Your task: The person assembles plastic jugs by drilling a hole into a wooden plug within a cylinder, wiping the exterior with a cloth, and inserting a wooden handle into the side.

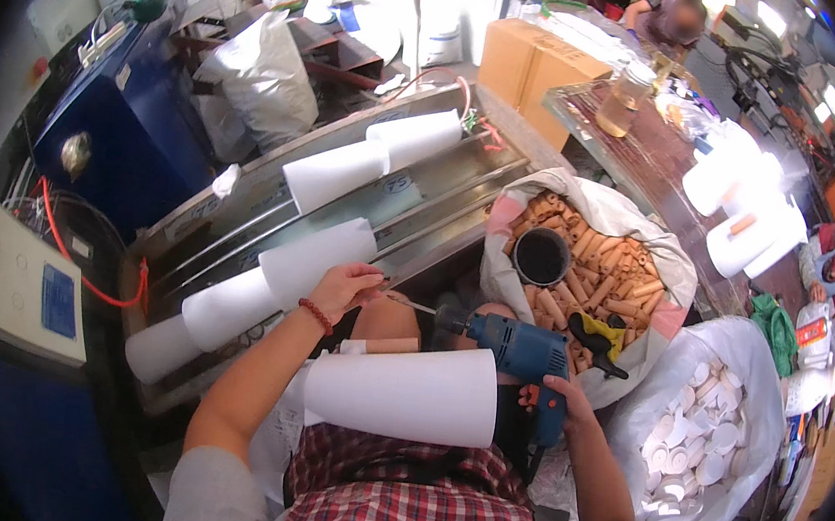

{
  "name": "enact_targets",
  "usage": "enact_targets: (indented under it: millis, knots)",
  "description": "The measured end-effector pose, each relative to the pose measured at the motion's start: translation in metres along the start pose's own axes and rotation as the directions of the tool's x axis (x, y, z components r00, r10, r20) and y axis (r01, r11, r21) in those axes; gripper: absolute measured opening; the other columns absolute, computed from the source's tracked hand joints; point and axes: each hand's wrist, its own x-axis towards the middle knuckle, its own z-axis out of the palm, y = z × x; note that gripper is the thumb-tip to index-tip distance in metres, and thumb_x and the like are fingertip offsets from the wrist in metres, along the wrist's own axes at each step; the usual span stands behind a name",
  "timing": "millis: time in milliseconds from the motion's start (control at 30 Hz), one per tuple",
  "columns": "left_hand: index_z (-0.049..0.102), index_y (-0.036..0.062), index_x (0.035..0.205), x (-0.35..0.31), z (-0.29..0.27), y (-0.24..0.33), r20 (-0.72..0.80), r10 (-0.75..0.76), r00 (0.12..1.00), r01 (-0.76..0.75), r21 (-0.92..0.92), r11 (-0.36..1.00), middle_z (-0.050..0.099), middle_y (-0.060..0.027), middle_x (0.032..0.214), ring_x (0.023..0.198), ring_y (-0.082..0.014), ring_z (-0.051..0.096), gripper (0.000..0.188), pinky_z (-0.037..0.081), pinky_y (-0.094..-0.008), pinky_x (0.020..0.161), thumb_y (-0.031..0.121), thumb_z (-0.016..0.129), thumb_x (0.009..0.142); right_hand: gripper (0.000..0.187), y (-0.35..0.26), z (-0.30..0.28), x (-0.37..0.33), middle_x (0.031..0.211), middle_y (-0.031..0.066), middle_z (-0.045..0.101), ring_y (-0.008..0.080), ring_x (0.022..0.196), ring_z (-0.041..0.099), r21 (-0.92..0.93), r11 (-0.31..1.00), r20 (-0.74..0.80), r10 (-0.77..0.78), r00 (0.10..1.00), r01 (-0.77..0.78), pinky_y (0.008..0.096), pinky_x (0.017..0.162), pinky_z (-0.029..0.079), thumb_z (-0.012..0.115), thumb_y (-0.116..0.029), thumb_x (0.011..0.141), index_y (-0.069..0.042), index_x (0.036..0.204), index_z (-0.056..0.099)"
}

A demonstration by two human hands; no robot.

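My right hand (570,401) is wrapped round the handle of a blue power drill (520,346), which points left with a thin bit in its chuck. Close to the bit's tip, my left hand (349,289) is closed in a pinch; what its fingertips hold is too small to make out. Across my lap lies a large white tapered tube (405,392), untouched by either hand. A short brown cardboard tube (391,344) rests just beyond it.
Ahead, a metal-lined trough (239,233) carries several white tapered tubes (323,251). To the right stand a sack (674,255) of brown tubes with a black cup (541,256), and a plastic bag (776,396) of white discs. A blue cabinet (138,133) is at left; other people work far right.
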Motion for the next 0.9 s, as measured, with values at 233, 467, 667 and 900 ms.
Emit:
enact_targets:
  millis: [233, 467, 667, 900]
  knots:
    - [0.06, 0.0032, 0.1, 0.001, -0.014, -0.026, 0.083, 0.042, 0.996, -0.045, 0.028, 0.999, 0.063, -0.0016, 0.086, 0.067, -0.0075, 0.059, 0.016, 0.046, -0.0192, 0.057, 0.011, 0.062, 0.086, 0.057, 0.014, -0.014, 0.013, 0.092, 0.0229, 0.063, 0.0332, 0.077, 0.066, 0.035, 0.999, 0.062, 0.011, 0.998, -0.013, 0.0413, 0.067, 0.057, 0.067, -0.022, 0.075, 0.004, 0.12, 0.044]
    - [0.057, 0.0032, 0.106, -0.001, -0.012, -0.023, 0.11, 0.069, 0.992, -0.069, -0.009, 0.998, 0.061, -0.0018, 0.091, 0.064, -0.0067, 0.057, 0.022, 0.044, -0.0184, 0.054, 0.009, 0.062, 0.086, 0.062, 0.018, -0.02, 0.017, 0.093, 0.0223, 0.062, 0.0325, 0.077, 0.066, 0.029, 0.999, 0.02, 0.024, 1.0, -0.024, 0.0408, 0.067, 0.057, 0.068, -0.024, 0.074, 0.003, 0.123, 0.041]
    - [0.054, 0.003, 0.11, -0.002, -0.013, -0.021, 0.099, 0.09, 0.991, -0.09, -0.009, 0.996, 0.06, -0.0026, 0.093, 0.061, -0.0067, 0.055, 0.025, 0.042, -0.0182, 0.049, 0.007, 0.061, 0.086, 0.064, 0.015, -0.019, 0.017, 0.093, 0.0225, 0.062, 0.0317, 0.075, 0.066, 0.018, 0.999, 0.017, 0.046, 0.999, -0.046, 0.039, 0.065, 0.057, 0.068, -0.025, 0.074, 0.003, 0.124, 0.04]
    - [0.054, 0.0022, 0.109, -0.008, -0.009, -0.017, 0.091, 0.118, 0.989, -0.116, -0.018, 0.993, 0.059, -0.0023, 0.089, 0.06, -0.0067, 0.054, 0.025, 0.04, -0.0178, 0.047, 0.006, 0.061, 0.086, 0.064, 0.014, -0.018, 0.017, 0.094, 0.0229, 0.062, 0.0328, 0.075, 0.066, 0.006, 1.0, 0.025, 0.023, 0.999, -0.023, 0.0389, 0.064, 0.057, 0.068, -0.025, 0.073, 0.003, 0.124, 0.04]
